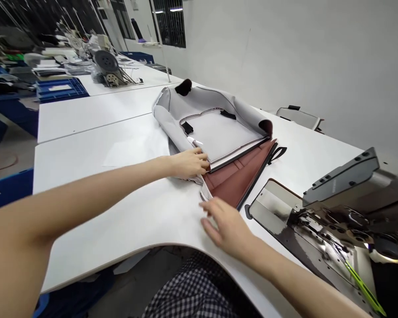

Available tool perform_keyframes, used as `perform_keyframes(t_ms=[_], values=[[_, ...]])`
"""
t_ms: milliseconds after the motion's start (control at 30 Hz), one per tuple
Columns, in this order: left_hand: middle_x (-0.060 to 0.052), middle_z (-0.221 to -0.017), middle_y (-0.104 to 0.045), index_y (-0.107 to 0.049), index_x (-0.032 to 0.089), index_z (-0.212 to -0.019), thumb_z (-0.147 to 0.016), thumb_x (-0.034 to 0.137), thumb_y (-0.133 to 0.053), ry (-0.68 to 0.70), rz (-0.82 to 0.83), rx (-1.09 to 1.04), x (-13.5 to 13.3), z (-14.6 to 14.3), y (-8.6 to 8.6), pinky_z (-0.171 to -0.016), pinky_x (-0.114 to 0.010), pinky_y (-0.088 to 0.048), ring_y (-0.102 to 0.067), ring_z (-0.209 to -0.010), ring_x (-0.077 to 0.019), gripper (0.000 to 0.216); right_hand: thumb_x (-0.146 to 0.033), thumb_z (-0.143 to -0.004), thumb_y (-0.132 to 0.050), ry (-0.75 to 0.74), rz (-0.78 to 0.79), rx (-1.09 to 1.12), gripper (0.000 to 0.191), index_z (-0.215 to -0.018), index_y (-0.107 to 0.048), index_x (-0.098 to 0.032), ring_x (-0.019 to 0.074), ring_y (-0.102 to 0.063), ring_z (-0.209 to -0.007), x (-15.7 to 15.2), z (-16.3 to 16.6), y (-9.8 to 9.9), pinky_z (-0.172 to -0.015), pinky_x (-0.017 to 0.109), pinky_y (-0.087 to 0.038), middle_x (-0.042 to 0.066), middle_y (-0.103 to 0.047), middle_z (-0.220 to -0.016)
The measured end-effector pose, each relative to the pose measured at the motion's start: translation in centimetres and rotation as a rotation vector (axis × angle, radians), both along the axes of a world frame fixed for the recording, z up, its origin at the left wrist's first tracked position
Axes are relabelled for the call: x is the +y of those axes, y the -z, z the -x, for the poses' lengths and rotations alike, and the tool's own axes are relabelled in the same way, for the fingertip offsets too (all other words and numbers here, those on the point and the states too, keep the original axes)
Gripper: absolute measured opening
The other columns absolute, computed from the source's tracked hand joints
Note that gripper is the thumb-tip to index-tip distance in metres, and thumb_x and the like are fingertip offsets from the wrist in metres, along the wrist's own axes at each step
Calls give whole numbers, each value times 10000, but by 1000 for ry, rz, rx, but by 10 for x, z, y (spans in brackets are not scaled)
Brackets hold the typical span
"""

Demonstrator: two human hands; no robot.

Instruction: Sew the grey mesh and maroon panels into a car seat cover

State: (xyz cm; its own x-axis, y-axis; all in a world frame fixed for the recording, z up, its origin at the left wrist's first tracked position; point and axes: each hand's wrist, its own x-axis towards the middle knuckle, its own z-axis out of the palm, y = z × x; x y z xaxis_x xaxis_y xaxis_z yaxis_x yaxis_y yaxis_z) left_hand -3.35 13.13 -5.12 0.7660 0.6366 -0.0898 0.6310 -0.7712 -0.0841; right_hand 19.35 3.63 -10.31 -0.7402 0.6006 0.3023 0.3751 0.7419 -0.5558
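Note:
A seat cover [218, 132] lies on the white table, its pale grey backing turned up and its side walls standing. A reddish-brown leather panel [238, 181] with a black edge and a small black loop spreads from its near side. My left hand [189, 163] is on the near left corner, its fingers curled over the cover's edge; the fingertips are partly hidden. Just in front of the brown panel, my right hand [228, 226] hovers with thumb and fingers apart and nothing in them.
At the right stands a sewing machine [344, 185], with green-handled tweezers [364, 287] on its bed. The table's curved front edge [172, 244] is close to my lap. Farther left are a blue crate [61, 89] and another machine with a dark wheel [106, 61]. A wall runs behind.

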Motion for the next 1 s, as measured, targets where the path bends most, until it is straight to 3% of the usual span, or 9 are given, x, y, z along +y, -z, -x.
perform_keyframes(t_ms=[133, 200, 267, 400, 533, 633, 767, 867, 1000], values=[[-43, -701, -670, -623, 244, -677, -751, 184, -566, 99, 86, 15, 15, -6, -25, -873, -330, -410, -609, -779, -205, 111, -191, -756, -697, 174, 171, -106, 572, -1296, -520, -119, 273, -517, -1214, 52, 8, -22, -1025, 404, -449, 170, -552, -1307], [-28, -694, -666, -648, 263, -791, -865, 274, -486, 89, 93, -22, 6, -7, -45, -806, -318, -407, -582, -685, -190, 179, -195, -680, -785, 78, 203, -113, 658, -1289, -545, -132, 293, -443, -1283, 74, 11, -39, -1080, 425, -397, 144, -540, -1346], [-27, -666, -645, -638, 258, -848, -934, 376, -396, 36, 71, -66, -7, -8, -66, -680, -308, -374, -538, -615, -188, 283, -167, -662, -804, -54, 216, -72, 586, -1215, -611, -173, 275, -452, -1258, 86, 12, -59, -1091, 423, -377, 79, -591, -1284], [-30, -567, -533, -538, 227, -742, -950, 473, -319, -13, 54, -167, -28, -13, -92, -560, -312, -247, -419, -516, -176, 389, -109, -680, -765, -235, 461, 56, 531, -1186, -627, -187, 219, -570, -1100, 82, 9, -90, -987, 358, -460, 9, -654, -1124], [-15, -531, -493, -468, 218, -666, -944, 470, -355, 33, 72, -248, -37, -17, -93, -554, -310, -233, -379, -489, -165, 392, -128, -688, -736, -312, 692, 137, 483, -1157, -627, -156, 213, -624, -1011, 64, 17, -86, -914, 329, -501, 13, -681, -1063], [-13, -528, -510, -509, 212, -660, -920, 393, -424, 42, 55, -187, -43, -14, -91, -564, -310, -251, -386, -486, -159, 329, -124, -655, -740, -99, 490, 159, 342, -983, -659, -181, 221, -633, -942, 51, 35, -68, -832, 310, -500, 11, -691, -995], [-4, -563, -545, -553, 205, -691, -861, 424, -545, -121, -93, -117, -67, -4, -100, -546, -298, -252, -459, -521, -158, 277, -295, -748, -718, 209, -80, 218, 198, -715, -544, -205, 178, -550, -673, 44, 55, -51, -607, 274, -385, -1, -602, -708], [8, -573, -538, -514, 190, -693, -742, 378, -686, -239, -382, -89, -97, -1, -92, -546, -296, -286, -474, -521, -164, 260, -301, -870, -574, 246, -524, 320, 308, -623, -411, -217, 154, -446, -585, 47, 62, -51, -566, 295, -302, -4, -488, -590], [31, -552, -469, -454, 187, -674, -719, 47, -526, -305, -797, -299, -132, -5, -53, -602, -304, -347, -441, -508, -141, 164, -256, -949, -497, 172, -884, 456, 371, -603, -369, -215, 152, -386, -579, 44, 65, -57, -577, 310, -277, -3, -424, -560]])
